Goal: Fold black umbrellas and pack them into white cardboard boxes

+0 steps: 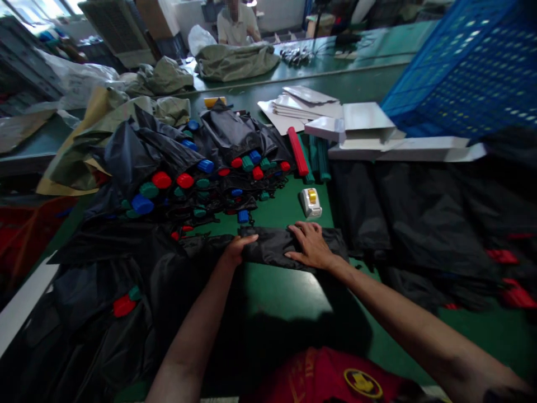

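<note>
A long, flat black fabric bag (pixel 271 246) lies crosswise in front of me on the green tabletop. My left hand (pixel 238 249) is at its left part, closed on the fabric, one digit pointing right along the top; the other fingers are mostly hidden. My right hand (pixel 311 246) rests on the bag's right half, fingers spread and pressing flat. Just beyond the right hand stands a white tape dispenser (pixel 311 202) with a yellow roll. More black fabric (pixel 205 243) adjoins the bag on the left.
Black bags with red, blue and green ends (pixel 161 180) are heaped at left. Black bags (pixel 423 212) are stacked at right, below white cartons (pixel 367 123) and a blue crate (pixel 465 67). Red (pixel 297 151) and green rods (pixel 323 159) lie beyond. A person (pixel 238 25) sits opposite.
</note>
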Motion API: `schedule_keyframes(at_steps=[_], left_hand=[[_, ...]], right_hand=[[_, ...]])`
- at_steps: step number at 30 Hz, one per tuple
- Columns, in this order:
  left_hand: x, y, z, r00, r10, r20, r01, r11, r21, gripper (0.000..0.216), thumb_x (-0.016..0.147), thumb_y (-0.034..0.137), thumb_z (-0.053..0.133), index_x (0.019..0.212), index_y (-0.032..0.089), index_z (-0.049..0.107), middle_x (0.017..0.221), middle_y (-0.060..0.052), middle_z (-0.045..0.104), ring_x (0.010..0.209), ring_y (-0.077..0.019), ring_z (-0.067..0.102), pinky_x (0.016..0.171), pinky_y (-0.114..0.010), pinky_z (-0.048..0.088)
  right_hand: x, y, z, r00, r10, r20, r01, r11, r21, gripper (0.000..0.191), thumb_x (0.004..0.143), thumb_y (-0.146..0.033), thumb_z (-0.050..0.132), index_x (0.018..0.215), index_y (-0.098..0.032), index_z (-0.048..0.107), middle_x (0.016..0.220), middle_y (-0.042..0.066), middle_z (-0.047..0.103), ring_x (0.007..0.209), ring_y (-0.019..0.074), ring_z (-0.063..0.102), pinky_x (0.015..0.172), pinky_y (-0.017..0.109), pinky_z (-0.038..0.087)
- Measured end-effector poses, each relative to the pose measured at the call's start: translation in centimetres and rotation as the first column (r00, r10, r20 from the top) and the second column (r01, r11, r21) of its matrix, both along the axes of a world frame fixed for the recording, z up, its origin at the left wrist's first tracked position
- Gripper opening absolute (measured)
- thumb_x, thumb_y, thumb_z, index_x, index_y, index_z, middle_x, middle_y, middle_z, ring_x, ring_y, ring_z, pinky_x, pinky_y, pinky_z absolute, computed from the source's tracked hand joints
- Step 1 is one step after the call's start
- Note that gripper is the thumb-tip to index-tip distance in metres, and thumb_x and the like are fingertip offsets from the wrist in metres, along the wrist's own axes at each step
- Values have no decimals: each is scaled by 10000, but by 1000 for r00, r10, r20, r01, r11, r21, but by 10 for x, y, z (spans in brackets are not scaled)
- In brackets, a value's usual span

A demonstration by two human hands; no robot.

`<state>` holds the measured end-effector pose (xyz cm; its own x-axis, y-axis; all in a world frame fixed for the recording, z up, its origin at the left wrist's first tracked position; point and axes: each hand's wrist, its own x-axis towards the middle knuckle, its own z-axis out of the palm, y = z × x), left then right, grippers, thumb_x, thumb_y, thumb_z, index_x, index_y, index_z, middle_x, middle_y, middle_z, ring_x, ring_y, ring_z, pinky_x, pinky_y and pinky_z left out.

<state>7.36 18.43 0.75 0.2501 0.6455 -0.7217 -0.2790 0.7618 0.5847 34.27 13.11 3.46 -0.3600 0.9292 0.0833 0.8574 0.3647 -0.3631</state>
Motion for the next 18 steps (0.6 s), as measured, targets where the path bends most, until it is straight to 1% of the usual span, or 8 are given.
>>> schedule_keyframes(at_steps=[3, 5, 7, 8, 9, 11, 13, 18], left_hand=[[-1, -6, -4, 998, 39, -44, -37, 999, 27, 381, 574, 236, 862, 888, 93, 702, 831, -97, 759, 727, -227, 724, 768, -345, 585], [-2, -10, -5, 997, 56, -56, -54, 998, 45, 372, 580, 240, 854, 883, 102, 690, 813, -75, 757, 724, -219, 723, 768, -347, 588], [-2, -14, -5, 996, 64, -63, -60, 996, 61, 373, 585, 239, 847, 888, 101, 679, 803, -70, 753, 736, -227, 725, 777, -364, 589], [-2, -16, -4, 995, 66, -70, -62, 996, 68, 372, 586, 236, 843, 888, 101, 673, 796, -70, 751, 741, -233, 726, 775, -373, 591], [-2, -18, -3, 994, 69, -79, -63, 995, 74, 370, 585, 233, 841, 885, 102, 668, 787, -70, 749, 743, -239, 726, 771, -379, 592], [-3, -22, 0, 993, 68, -93, -59, 994, 91, 377, 577, 228, 838, 886, 105, 660, 782, -70, 746, 769, -257, 728, 774, -392, 592], [-4, -25, 3, 994, 68, -85, -57, 990, 131, 422, 558, 228, 842, 921, 113, 660, 810, -71, 748, 822, -278, 728, 796, -405, 589], [-8, -31, 9, 996, 61, -63, -50, 986, 157, 561, 497, 199, 860, 1015, 158, 650, 889, -49, 751, 885, -286, 721, 847, -425, 574]], right_hand=[[13, -55, 8, 886, -378, -268, 358, 926, -123, 487, 857, -575, 523, 1096, -156, 586, 1118, 180, 619, 1078, 322, 536, 956, 484, 373], [17, -94, 7, 612, -706, -356, 496, 694, -523, 455, 847, -631, 505, 886, -186, 588, 853, 125, 654, 835, 269, 605, 786, 426, 470], [15, -121, 3, 266, -909, -321, 306, 395, -866, 497, 795, -692, 547, 831, -196, 567, 804, 104, 666, 749, 241, 625, 691, 391, 504], [14, -128, -1, 109, -943, -313, 155, 327, -932, 515, 768, -704, 581, 850, -195, 570, 874, 113, 683, 801, 243, 645, 709, 388, 519], [11, -131, -5, -34, -943, -332, 33, 331, -943, 529, 742, -705, 617, 876, -195, 575, 979, 124, 688, 899, 247, 653, 766, 390, 527], [8, -126, -12, -245, -878, -412, -73, 440, -895, 526, 718, -691, 663, 905, -206, 582, 1167, 118, 654, 1110, 247, 609, 911, 392, 497], [8, -114, -18, -345, -822, -454, -90, 510, -855, 491, 736, -686, 649, 893, -225, 584, 1232, 91, 633, 1212, 244, 558, 984, 401, 458], [24, -91, -28, -503, -777, -378, -148, 509, -848, 514, 772, -735, 556, 948, -255, 600, 1048, 66, 702, 1120, 244, 614, 976, 457, 463]])
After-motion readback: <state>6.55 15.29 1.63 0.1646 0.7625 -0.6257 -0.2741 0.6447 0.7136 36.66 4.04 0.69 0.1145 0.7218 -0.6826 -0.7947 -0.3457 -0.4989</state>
